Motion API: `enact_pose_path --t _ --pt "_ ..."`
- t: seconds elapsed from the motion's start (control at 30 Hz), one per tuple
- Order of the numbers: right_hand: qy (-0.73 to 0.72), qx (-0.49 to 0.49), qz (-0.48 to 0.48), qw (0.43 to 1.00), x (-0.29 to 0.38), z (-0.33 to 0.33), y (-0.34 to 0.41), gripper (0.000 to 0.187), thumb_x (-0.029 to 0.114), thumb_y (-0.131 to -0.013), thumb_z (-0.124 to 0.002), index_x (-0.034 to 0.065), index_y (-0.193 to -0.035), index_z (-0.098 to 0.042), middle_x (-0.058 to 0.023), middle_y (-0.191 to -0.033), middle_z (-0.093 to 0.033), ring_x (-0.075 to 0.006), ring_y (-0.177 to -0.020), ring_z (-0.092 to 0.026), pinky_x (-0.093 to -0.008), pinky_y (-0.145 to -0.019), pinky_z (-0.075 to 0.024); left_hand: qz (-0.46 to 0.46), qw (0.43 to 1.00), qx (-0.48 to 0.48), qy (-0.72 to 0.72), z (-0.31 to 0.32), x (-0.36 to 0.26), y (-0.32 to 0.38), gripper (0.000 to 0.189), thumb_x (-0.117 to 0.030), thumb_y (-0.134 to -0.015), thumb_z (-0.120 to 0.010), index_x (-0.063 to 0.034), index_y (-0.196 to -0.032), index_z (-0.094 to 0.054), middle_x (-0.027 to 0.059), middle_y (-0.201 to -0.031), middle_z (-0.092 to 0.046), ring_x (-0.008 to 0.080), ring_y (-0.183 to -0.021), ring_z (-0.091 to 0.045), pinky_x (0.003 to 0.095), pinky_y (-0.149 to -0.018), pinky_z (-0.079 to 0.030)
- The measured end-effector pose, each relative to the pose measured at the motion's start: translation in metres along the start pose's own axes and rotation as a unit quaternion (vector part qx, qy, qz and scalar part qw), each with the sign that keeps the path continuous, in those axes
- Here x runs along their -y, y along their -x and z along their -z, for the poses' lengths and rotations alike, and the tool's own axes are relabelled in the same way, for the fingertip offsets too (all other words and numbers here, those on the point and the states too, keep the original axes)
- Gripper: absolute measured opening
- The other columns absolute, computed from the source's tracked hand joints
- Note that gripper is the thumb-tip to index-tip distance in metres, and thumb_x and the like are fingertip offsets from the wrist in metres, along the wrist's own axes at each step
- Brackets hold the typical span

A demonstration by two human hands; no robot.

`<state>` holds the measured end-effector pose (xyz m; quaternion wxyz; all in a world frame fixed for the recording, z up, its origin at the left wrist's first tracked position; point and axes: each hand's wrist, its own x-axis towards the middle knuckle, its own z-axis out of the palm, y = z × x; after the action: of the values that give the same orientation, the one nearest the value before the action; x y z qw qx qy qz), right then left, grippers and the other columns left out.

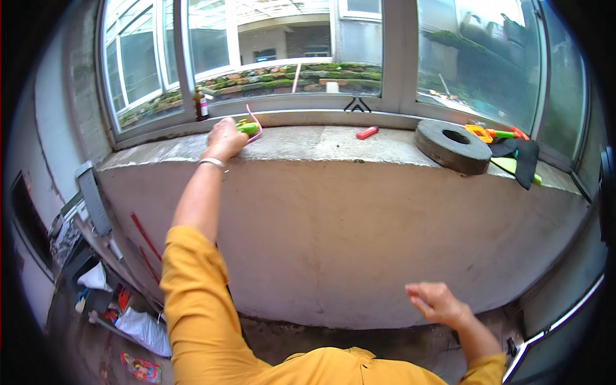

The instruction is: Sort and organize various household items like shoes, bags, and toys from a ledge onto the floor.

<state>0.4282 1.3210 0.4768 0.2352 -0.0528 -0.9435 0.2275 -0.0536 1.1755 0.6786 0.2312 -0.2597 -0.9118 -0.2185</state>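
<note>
My left hand [226, 138] is stretched out over the left part of the concrete windowsill [298, 144], with a pale bracelet at its wrist. It grips a small green plastic object [248, 128] with a yellow part; my hand hides the rest of it. A thin pink cord [260, 126] curves up beside that object. Behind the hand, a small brown bottle [200, 106] with a label stands against the window frame. Lower down, my right hand [438, 305] hangs in the air before the wall, fingers loosely bent and thumb apart, holding nothing.
A red lighter [367, 133] lies mid-sill. Farther right are a thick dark ring [452, 147], an orange plastic handle [479, 133] and a black strap-like piece [527, 164] over the edge. White bags [144, 329] and red rods [146, 236] are at lower left.
</note>
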Motion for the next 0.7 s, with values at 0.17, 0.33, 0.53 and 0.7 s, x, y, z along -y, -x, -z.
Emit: enact_pose_path --t 0.17,0.33,0.53,0.7 --pt "0.119 -0.112 0.215 0.963 0.049 0.048 -0.134 0.017 0.003 -0.075 -0.059 0.0021 -0.092 -0.060 -0.0155 -0.076 -0.061 -0.0306 -0.067 -0.060 -0.0361 -0.059 -0.0489 -0.084 0.992 0.011 0.090 0.024 0.043 0.027 0.034 -0.013 -0.071 -0.051 0.0018 -0.100 -0.060 0.0261 -0.095 -0.060 0.0383 -0.093 -0.058 0.0439 -0.084 -0.044" --pt "0.320 -0.110 0.095 0.936 0.046 0.084 -0.276 0.024 0.000 -0.074 -0.054 0.0053 -0.096 -0.061 -0.0144 -0.091 -0.063 -0.0306 -0.090 -0.059 -0.0369 -0.077 -0.0469 -0.165 0.976 -0.106 0.097 0.023 0.057 0.055 0.036 -0.010 -0.073 -0.048 0.0034 -0.106 -0.055 0.0257 -0.094 -0.060 0.0390 -0.089 -0.057 0.0438 -0.081 -0.044" --pt "0.378 0.063 -0.052 0.922 0.022 0.088 -0.339 0.022 0.004 -0.073 -0.053 0.0111 -0.089 -0.066 -0.0113 -0.093 -0.064 -0.0268 -0.096 -0.057 -0.0341 -0.083 -0.0453 -0.145 0.956 -0.096 0.237 0.029 0.078 0.104 0.040 -0.007 -0.076 -0.050 0.0051 -0.114 -0.049 0.0241 -0.098 -0.056 0.0379 -0.092 -0.056 0.0421 -0.083 -0.043" --pt "0.297 -0.010 -0.067 0.953 0.018 0.093 -0.359 0.020 0.002 -0.071 -0.049 0.0069 -0.082 -0.065 -0.0130 -0.088 -0.064 -0.0289 -0.086 -0.059 -0.0354 -0.079 -0.0453 -0.119 0.959 -0.115 0.232 0.011 0.076 0.115 0.048 -0.009 -0.074 -0.057 0.0048 -0.119 -0.045 0.0245 -0.104 -0.054 0.0367 -0.096 -0.054 0.0412 -0.086 -0.043"
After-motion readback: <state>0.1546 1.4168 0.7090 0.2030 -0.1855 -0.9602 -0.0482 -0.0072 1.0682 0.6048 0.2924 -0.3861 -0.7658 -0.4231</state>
